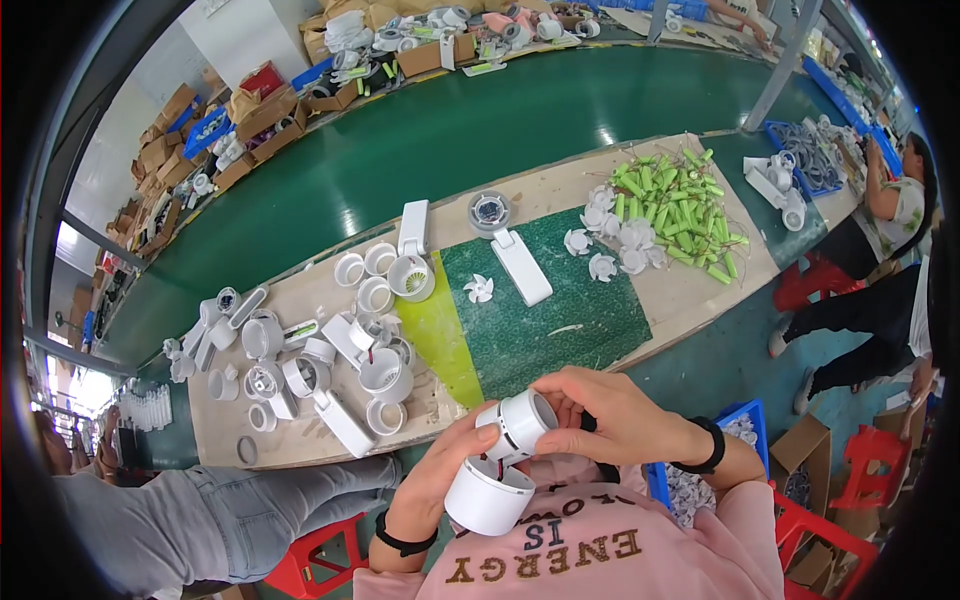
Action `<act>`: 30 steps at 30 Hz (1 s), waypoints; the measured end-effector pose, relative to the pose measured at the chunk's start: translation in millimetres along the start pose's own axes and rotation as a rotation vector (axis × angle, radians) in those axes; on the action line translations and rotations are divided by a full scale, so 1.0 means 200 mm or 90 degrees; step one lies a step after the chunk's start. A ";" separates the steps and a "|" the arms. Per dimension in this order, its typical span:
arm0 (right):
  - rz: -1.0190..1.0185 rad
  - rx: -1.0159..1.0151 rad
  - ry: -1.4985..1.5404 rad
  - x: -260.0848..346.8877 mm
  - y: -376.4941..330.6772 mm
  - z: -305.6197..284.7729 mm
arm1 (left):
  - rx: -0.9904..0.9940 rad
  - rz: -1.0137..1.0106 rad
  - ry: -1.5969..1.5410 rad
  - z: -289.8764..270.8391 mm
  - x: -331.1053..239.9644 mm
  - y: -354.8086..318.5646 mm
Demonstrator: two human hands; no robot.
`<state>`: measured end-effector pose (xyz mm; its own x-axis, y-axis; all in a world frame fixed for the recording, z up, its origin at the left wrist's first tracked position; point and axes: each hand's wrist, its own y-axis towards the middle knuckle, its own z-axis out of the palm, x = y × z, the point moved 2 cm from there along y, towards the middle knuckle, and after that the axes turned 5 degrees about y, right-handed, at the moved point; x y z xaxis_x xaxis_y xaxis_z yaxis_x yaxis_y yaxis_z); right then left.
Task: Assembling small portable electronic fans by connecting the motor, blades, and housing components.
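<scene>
Far L, loose white housings (262,340), some w/ innards showing: lots left, I'd guess. Mid, L hand (440,465) and R hand (620,415) both grip a two-part white unit (488,500) in front of the pink shirt (690,530); wire (500,467) shows btwn its parts, so prob. not closed up. Far R, impellers (636,260) and green cells (690,212) lie loose, unfitted.

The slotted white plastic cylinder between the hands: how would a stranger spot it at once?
Start at the long pale wooden table; below its near edge, a bare left hand and bare right hand meet before a pink shirt. They hold the short white plastic cylinder, just above a wider white plastic cup. Its narrower body and dark side slots set it apart from that cup.
</scene>
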<state>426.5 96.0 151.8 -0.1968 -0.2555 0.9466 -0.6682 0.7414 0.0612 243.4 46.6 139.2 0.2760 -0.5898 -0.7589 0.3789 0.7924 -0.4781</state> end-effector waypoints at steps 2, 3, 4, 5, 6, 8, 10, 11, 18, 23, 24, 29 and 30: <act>-0.004 0.004 0.004 -0.01 0.00 0.00 | -0.007 0.003 0.002 0.00 0.00 0.00; -0.009 0.009 0.006 -0.01 0.00 0.01 | -0.015 0.007 0.004 0.00 0.00 -0.01; -0.009 0.009 0.007 -0.02 0.00 0.01 | -0.015 0.007 0.004 -0.02 0.02 -0.01; -0.006 0.016 0.007 -0.02 0.00 0.01 | -0.010 -0.004 -0.002 -0.04 0.05 0.00; -0.003 0.023 0.007 -0.02 0.00 0.01 | -0.004 -0.014 -0.008 -0.06 0.06 0.00; 0.000 0.035 0.009 -0.03 0.00 0.01 | -0.016 -0.027 -0.005 -0.05 0.05 -0.01; 0.003 0.049 0.011 -0.03 -0.01 0.01 | -0.029 -0.041 -0.003 -0.07 0.06 -0.01; 0.016 0.060 0.033 -0.03 -0.01 0.01 | 0.003 -0.026 0.039 -0.10 0.08 -0.01; 0.055 0.112 0.055 -0.01 -0.04 0.01 | 0.134 0.055 0.177 -0.10 0.08 -0.03; -0.003 0.088 0.016 -0.02 -0.07 0.05 | 0.180 0.059 0.234 -0.07 0.06 -0.06; -0.010 0.064 0.039 -0.03 -0.07 0.05 | 0.172 0.063 0.227 -0.07 0.06 -0.06; -0.008 0.022 0.003 -0.11 0.00 0.03 | 0.020 -0.057 -0.004 -0.10 0.15 0.03; -0.011 0.018 -0.018 -0.11 0.04 0.01 | 0.006 -0.119 -0.124 -0.11 0.18 0.07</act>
<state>424.0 105.9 131.1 -0.2057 -0.2854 0.9361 -0.6911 0.7196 0.0676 238.1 39.4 95.8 0.3656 -0.7452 -0.5577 0.4466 0.6661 -0.5973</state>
